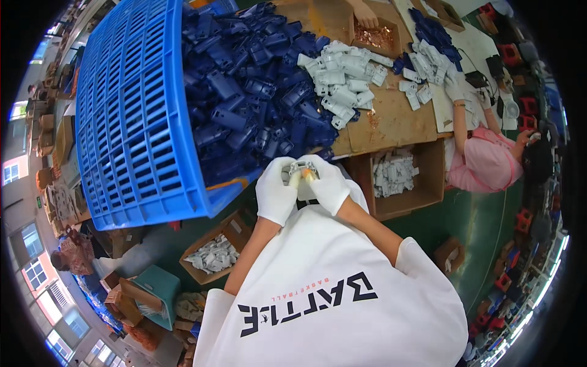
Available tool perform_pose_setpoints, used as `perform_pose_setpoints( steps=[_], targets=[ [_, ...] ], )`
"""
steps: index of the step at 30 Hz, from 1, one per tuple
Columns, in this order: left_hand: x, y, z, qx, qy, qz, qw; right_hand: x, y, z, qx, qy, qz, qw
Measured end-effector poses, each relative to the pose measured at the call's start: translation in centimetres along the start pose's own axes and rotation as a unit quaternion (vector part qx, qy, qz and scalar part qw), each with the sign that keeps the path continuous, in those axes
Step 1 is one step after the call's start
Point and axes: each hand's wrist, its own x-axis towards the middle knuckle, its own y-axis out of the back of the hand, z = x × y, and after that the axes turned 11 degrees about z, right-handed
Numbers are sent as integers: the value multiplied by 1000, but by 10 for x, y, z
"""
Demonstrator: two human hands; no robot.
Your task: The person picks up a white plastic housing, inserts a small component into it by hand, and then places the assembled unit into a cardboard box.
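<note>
My left hand (274, 191) and my right hand (326, 183), both in white gloves with bare fingertips showing on the right one, meet in front of my chest. Between them they grip a small grey plastic casing (301, 166), its open inner side partly covered by my fingers. Just beyond my hands lies a big heap of dark blue plastic casings (244, 98). Against its right side rests a smaller pile of light grey casings (345, 76), spread on the brown tabletop (388, 122).
A large blue plastic basket (137, 116) lies tipped at the left. Cardboard boxes of grey parts stand low at the right (406, 208) and left (235, 227). Across the table, a hand (365, 15) reaches into a box of coppery pieces (379, 38). A person in pink (486, 159) works at right.
</note>
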Motion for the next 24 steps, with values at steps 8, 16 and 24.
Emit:
perform_pose_setpoints(
  steps=[8, 16, 24],
  targets=[
    [-21, 18, 5, 91, -160, -24, 983, -36, -4, -13, -73, 46, 48, 995],
    [0, -31, 47, 66, -209, 46, 975, 2, 40, -8, -78, 171, 126, 974],
    [32, -83, 77, 116, -200, 42, 972, 46, 81, 0, -73, 124, 125, 982]
  ],
)
